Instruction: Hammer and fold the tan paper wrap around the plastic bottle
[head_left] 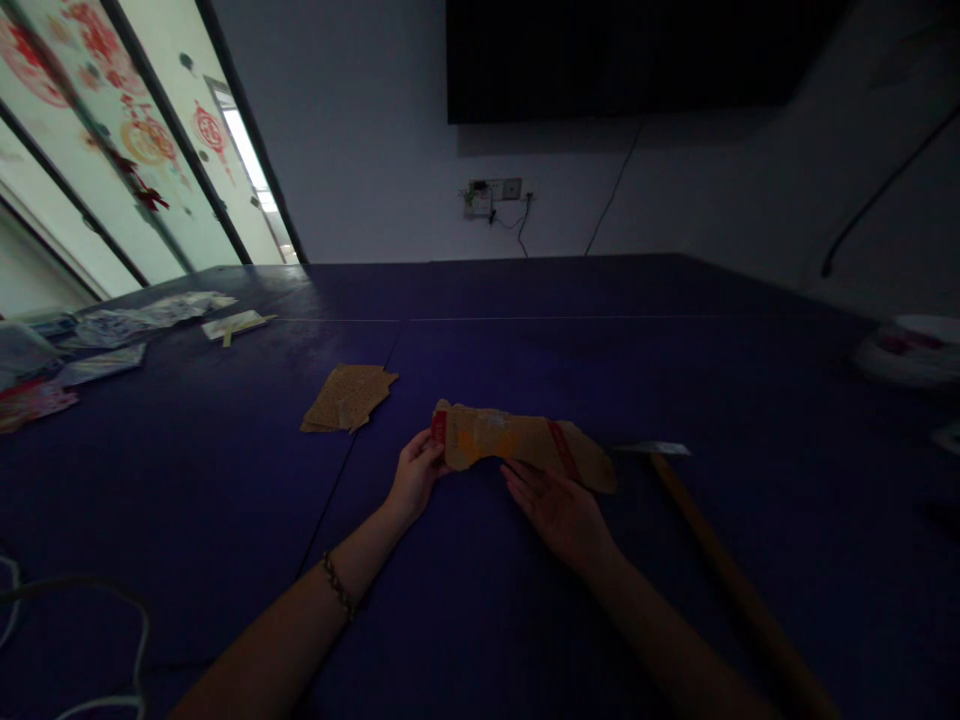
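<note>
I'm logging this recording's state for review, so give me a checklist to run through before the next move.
1. Left hand gripping the cardboard strip: ok, at its left end.
2. Right hand gripping the strip: cannot tell; extended fingers meet its lower edge.
3. Wooden-handled tool free of both hands: ok, lying to the right.
4. Strip clear of the tool's metal head: cannot tell; they sit very close.
5. Other cardboard piece apart from the strip: ok.
6. Bright lighting: not ok, dim.
</note>
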